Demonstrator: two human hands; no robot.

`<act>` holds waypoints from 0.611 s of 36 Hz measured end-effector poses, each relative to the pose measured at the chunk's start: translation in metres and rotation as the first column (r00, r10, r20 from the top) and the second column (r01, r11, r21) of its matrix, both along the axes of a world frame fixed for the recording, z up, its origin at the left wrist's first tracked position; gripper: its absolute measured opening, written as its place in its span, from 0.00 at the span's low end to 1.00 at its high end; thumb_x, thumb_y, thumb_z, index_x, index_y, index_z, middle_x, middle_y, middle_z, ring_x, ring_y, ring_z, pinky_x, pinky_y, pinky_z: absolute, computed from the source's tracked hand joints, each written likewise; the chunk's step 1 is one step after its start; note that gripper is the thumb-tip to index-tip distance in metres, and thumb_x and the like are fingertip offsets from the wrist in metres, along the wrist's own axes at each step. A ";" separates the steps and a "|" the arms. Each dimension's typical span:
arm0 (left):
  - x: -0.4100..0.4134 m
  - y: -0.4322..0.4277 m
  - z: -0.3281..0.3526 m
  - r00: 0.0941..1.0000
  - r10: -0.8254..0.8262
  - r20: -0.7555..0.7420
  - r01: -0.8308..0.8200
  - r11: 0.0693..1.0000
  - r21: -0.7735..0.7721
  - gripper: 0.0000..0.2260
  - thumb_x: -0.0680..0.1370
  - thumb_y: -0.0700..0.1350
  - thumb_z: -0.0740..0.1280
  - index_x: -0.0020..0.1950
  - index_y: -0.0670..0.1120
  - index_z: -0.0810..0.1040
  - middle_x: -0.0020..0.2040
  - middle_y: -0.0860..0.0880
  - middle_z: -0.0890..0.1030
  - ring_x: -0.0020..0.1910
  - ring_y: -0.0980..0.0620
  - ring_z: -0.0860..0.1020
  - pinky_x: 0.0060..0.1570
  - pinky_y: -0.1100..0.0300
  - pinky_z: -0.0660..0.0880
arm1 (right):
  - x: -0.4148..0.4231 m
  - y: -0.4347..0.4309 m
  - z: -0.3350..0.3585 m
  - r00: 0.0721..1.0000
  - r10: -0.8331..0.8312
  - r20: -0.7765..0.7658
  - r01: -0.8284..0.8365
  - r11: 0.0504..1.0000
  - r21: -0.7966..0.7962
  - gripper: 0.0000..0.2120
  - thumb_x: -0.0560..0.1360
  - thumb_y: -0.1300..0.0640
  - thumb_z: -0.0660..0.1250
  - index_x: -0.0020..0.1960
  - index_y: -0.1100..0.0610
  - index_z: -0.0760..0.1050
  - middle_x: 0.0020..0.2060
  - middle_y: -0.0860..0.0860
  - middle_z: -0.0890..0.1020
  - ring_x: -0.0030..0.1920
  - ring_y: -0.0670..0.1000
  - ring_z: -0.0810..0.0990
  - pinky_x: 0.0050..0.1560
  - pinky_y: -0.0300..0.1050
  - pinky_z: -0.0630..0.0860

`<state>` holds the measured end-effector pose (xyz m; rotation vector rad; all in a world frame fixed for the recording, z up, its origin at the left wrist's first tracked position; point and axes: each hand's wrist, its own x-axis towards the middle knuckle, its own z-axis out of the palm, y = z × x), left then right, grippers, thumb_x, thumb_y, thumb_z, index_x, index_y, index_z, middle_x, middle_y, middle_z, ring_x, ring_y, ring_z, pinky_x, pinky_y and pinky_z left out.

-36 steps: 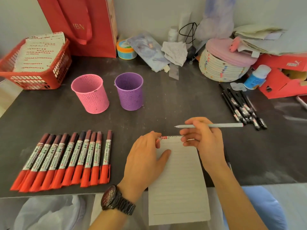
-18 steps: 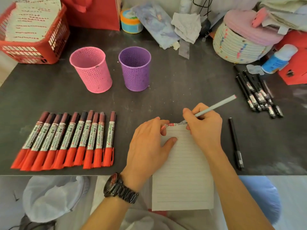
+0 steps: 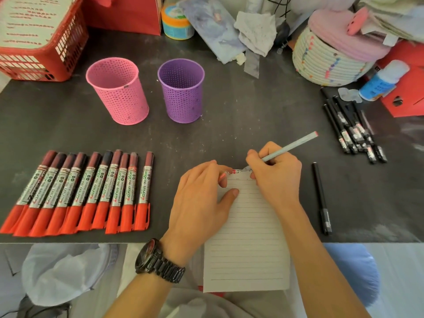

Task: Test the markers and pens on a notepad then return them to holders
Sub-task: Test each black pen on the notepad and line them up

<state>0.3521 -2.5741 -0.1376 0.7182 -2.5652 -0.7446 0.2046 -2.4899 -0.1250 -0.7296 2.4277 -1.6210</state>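
Pink holder (image 3: pixel 118 92) stands beside purple holder (image 3: pixel 182 92); red basket (image 3: pixel 46 61) holds printed sheets (image 3: pixel 29 19).

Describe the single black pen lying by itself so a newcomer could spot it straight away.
On the dark table, find the lined notepad at the front edge. Just right of the right hand lies a black pen. Unlike the bundle of black pens farther back, it lies alone.

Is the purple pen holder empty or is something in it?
Empty, as far as visible: the purple holder stands upright, only its perforated inner wall shows through the open top, and no pen sticks out.
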 end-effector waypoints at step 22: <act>-0.001 0.003 0.002 0.999 0.039 0.032 -0.039 0.999 0.010 0.15 0.75 0.59 0.67 0.43 0.59 0.60 0.61 0.66 0.75 0.68 0.60 0.67 0.62 0.67 0.54 | -0.002 0.000 -0.006 0.998 0.005 -0.066 -0.003 1.000 0.025 0.14 0.75 0.55 0.69 0.32 0.54 0.70 0.25 0.49 0.79 0.27 0.44 0.80 0.32 0.31 0.74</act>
